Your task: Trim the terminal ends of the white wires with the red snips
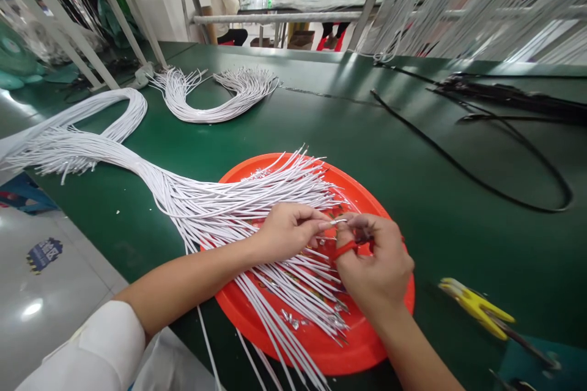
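"Head view first, please: what are the two hands doing?"

"The left hand [287, 232] has its grip pinched on a single wire [338, 221], near its tip. The right hand [376, 263] is closed around a red-handled tool [346, 249], and its fingers come to the same tip. The working end of this tool is hidden, so I cannot describe it."

"How far is the work, in your judgement?"

"I think it is partly done. Some ends above the red tray [408, 299] have dark or silvery tips, and small scraps [291, 319] lie in it, so probably a number of tips were already treated. Other ends seem white to the very end, but they cross each other and I cannot count them. Also the curved bundle [215, 115], toward the far edge of the bench [321, 116], lies apart from the hands; whether it is finished, I cannot tell."

"And how do the wires look, and where are they?"

"The main bunch of wires [178, 186] is white, thin and smooth. It comes from the left edge of the bench, is gathered narrow, then opens like a fan across the tray, near the front edge. A few wires hang lower, past the tray's rim. To the right of the tray lies a yellow-handled tool [477, 305], touched by neither hand."
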`<state>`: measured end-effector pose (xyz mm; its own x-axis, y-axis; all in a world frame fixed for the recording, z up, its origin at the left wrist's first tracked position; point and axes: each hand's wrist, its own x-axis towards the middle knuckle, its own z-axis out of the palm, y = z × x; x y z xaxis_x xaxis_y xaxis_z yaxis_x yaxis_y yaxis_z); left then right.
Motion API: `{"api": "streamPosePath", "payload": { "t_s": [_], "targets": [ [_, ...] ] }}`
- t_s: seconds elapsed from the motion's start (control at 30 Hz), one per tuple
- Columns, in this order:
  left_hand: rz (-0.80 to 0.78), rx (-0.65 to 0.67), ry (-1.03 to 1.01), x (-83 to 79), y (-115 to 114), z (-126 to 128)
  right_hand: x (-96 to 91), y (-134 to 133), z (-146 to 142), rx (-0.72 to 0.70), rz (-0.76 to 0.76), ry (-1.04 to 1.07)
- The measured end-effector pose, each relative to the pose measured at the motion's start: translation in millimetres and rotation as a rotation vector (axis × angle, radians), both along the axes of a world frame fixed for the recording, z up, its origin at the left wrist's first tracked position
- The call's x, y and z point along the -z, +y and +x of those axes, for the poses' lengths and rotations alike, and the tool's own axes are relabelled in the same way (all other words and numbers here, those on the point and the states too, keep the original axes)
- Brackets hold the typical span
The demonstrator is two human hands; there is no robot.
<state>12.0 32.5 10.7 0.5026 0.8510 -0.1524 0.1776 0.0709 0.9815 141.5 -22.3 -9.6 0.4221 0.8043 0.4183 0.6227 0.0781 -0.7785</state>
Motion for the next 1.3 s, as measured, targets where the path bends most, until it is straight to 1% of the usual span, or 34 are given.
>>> {"api": "streamPosePath", "payload": {
  "t_s": [0.1, 0.13, 0.17, 0.2, 0.23, 0.3, 0.37, 0.4, 0.43, 0.47, 0.5, 0.57, 0.67, 0.73, 0.83, 0.97, 1.07, 1.13, 1.2, 1.3],
  "targets": [
    [0.334, -0.090, 0.107, 0.1, -2, -1, -4.1, 3, -2, -0.099, -0.040, 0.263],
    [0.421, -0.111, 0.134, 0.0, -2, -2, -4.9, 3, -3, -0.112, -0.046, 0.282],
    [0.461, -0.119, 0.147, -0.3, -3, -2, -4.9, 3, -3, -0.103, -0.053, 0.248],
    [0.446, -0.107, 0.145, -0.7, -2, -2, -4.2, 3, -2, -0.075, -0.054, 0.174],
    [0.376, -0.082, 0.129, -1.4, -2, -1, -2.8, 2, -1, -0.041, -0.046, 0.075],
    [0.134, 0.008, 0.070, -3.1, 0, -1, 1.7, 1, 2, 0.012, -0.005, -0.140],
    [-0.092, 0.093, -0.001, -5.2, 2, 0, 6.1, 1, 6, 0.016, 0.043, -0.308],
    [-0.158, 0.124, -0.029, -6.1, 3, 0, 7.5, 1, 8, 0.007, 0.062, -0.364],
    [-0.193, 0.147, -0.051, -6.6, 3, 0, 7.9, 2, 10, 0.005, 0.071, -0.388],
    [-0.215, 0.163, -0.069, -6.7, 3, 0, 7.4, 3, 11, 0.011, 0.066, -0.373],
    [-0.230, 0.158, -0.085, -6.2, 3, 0, 6.0, 4, 12, 0.021, 0.052, -0.318],
    [-0.260, 0.117, -0.110, -3.8, 4, 1, 1.5, 7, 12, 0.033, 0.010, -0.095],
    [-0.268, 0.030, -0.124, 1.1, 5, 2, -4.8, 11, 8, -0.029, -0.002, 0.291],
    [-0.256, 0.014, -0.122, 3.2, 5, 2, -7.2, 12, 6, -0.066, 0.002, 0.453],
    [-0.246, 0.023, -0.121, 2.9, 5, 2, -9.5, 11, 4, -0.103, -0.028, 0.594],
    [-0.257, 0.040, -0.089, -2.1, 4, 2, -10.9, 10, 2, -0.132, -0.079, 0.653],
    [-0.264, 0.018, -0.076, -5.1, 2, 3, -8.9, 10, 2, -0.121, -0.084, 0.600],
    [-0.232, 0.001, -0.062, -4.5, 1, 3, -6.9, 9, 2, -0.105, -0.077, 0.497],
    [-0.162, -0.012, -0.029, -1.9, 0, 3, -5.4, 7, 3, -0.069, -0.080, 0.315],
    [-0.057, -0.020, 0.010, 2.5, -3, 3, -3.7, 3, 4, 0.007, -0.075, -0.027]
  ]
}}
